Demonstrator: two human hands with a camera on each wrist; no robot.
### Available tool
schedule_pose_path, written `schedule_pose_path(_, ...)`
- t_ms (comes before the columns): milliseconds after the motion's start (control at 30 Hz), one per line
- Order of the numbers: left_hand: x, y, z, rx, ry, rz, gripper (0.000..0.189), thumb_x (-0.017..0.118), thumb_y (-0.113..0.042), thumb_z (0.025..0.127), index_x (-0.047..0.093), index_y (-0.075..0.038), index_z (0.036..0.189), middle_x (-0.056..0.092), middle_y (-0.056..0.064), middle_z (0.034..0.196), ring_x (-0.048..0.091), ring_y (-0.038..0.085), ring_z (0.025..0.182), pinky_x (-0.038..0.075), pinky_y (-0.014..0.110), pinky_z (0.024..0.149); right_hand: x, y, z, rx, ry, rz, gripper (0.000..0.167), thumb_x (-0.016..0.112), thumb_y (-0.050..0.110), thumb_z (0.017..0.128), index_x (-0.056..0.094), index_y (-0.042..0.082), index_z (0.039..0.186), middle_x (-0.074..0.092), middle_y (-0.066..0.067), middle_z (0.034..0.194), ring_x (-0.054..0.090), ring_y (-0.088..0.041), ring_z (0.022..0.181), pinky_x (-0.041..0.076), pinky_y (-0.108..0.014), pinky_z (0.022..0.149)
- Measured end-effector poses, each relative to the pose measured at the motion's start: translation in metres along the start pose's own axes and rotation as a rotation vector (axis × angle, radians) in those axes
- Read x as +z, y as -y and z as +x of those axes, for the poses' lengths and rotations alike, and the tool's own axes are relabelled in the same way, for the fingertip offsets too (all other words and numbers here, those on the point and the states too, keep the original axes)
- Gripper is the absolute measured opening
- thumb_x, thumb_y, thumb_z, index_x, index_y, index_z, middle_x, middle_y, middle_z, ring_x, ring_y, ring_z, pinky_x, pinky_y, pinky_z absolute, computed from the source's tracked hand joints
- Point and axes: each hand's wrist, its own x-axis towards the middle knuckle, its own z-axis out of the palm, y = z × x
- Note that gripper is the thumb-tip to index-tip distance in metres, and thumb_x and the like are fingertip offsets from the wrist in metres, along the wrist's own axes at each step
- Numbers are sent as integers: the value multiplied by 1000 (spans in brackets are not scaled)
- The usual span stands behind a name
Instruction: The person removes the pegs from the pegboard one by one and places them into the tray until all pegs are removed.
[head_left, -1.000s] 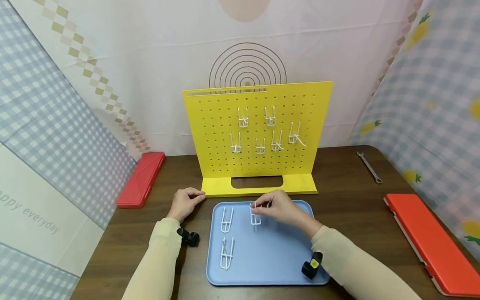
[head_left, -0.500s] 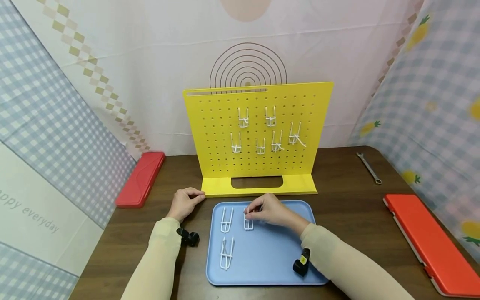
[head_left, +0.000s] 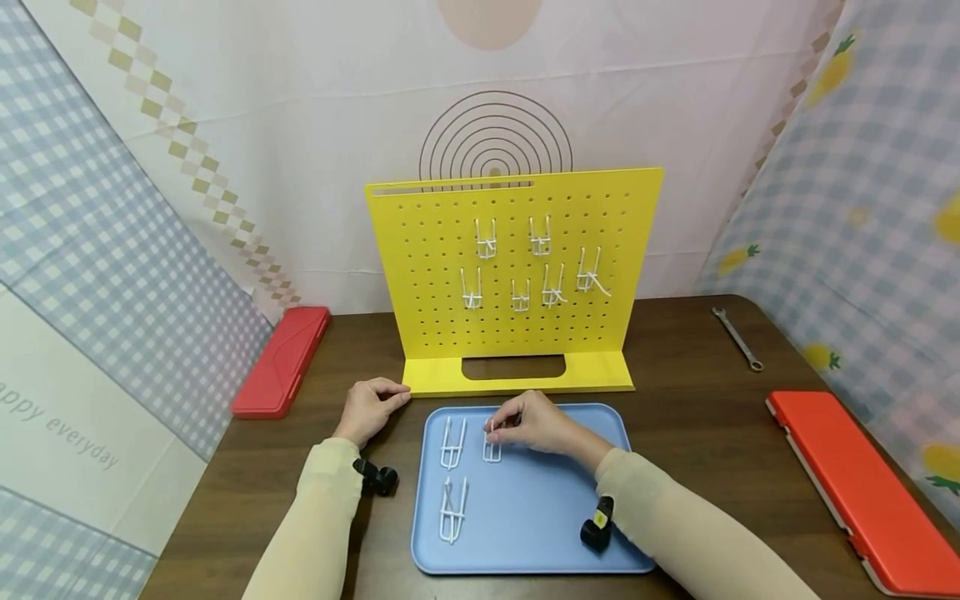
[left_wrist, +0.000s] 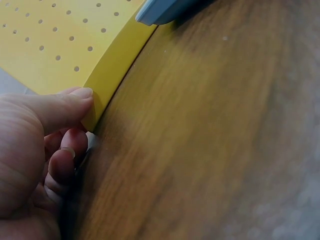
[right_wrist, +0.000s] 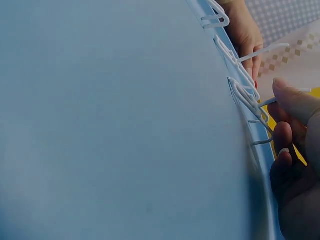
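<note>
My right hand (head_left: 536,421) pinches the prong of a white wire pegboard hook (head_left: 492,452) between thumb and fingers, low over the blue tray (head_left: 555,533). The right wrist view shows that hook (right_wrist: 247,100) with its loop end right at the tray surface. Two more wire hooks, one farther (head_left: 452,443) and one nearer (head_left: 452,512), lie along the tray's left side. At the front left corner of the yellow pegboard (head_left: 442,325), my left hand (head_left: 367,408) grips the base edge (left_wrist: 107,82), thumb on top and fingers curled beside it.
Several white hooks (head_left: 540,242) hang on the upright pegboard. A red case (head_left: 282,362) lies at left, and a larger red case (head_left: 862,483) at right. Behind the larger one is a wrench (head_left: 738,339) near the table's right edge. Fabric (head_left: 337,125) hangs behind the table.
My right hand has moved left and slightly nearer over the tray with the pegboard hook, beside the far left hook. The left hand has stayed on the pegboard's corner.
</note>
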Motion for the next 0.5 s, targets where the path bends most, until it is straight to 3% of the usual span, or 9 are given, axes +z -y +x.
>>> schedule_pose_path(500,1,0,0,-2,-6,-3,11,78,-16,82,79,-13,92,71,0,90,63,19,89,49,39,84,0,0,0,-17,-2,-22,13,79,22,80,78,15,91,72,13,86,65,-10,77,53,-27,63)
